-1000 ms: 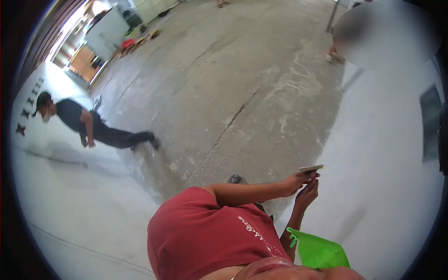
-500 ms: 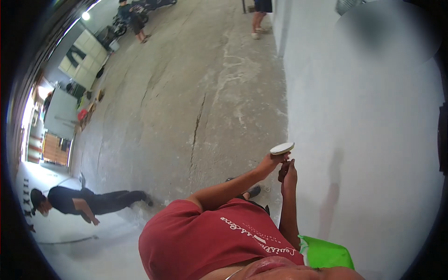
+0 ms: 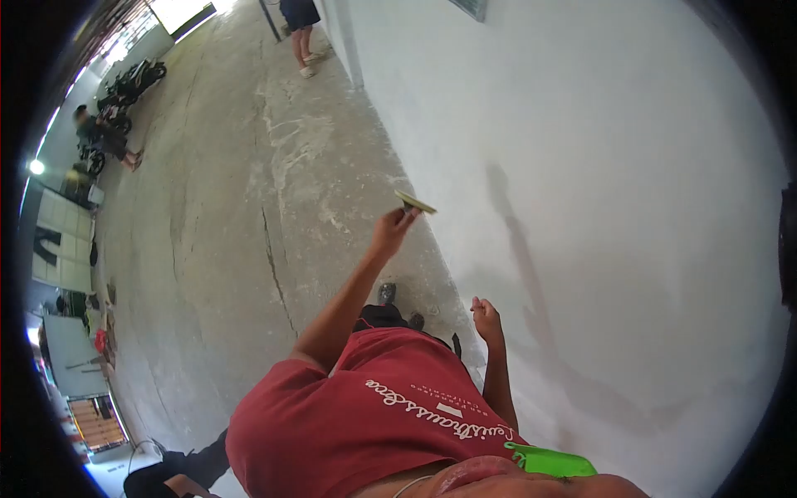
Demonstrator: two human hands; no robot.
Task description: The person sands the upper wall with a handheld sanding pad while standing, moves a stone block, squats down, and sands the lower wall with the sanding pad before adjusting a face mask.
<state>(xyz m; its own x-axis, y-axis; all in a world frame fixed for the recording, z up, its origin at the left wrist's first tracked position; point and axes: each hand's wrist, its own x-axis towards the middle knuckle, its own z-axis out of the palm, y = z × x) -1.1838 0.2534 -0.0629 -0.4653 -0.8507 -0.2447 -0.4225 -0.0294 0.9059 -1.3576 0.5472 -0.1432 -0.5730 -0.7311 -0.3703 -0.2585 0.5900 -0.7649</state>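
A flat round pad (image 3: 420, 202), pale and thin like a hand sanding pad, is gripped in my left hand (image 3: 393, 230). That arm is stretched forward, and the pad is tilted nearly edge-on beside the white wall (image 3: 623, 207). Whether it touches the wall I cannot tell. Lower and to the right, my right hand (image 3: 488, 320) is curled closed beside the wall, apart from the pad. No object shows in its fingers. A bright green cloth-like item (image 3: 552, 461) hangs near my right shoulder.
Cracked concrete floor (image 3: 216, 224) stretches along the wall. A person (image 3: 300, 37) stands by the wall far ahead; another person (image 3: 104, 137) is near motorbikes (image 3: 133, 87) at upper left. Someone in dark clothes (image 3: 187, 469) is close behind on the left.
My hands have come apart. The left hand has carried the pad forward and turned it nearly edge-on, while the right hand stays low. The view has turned toward the wall.
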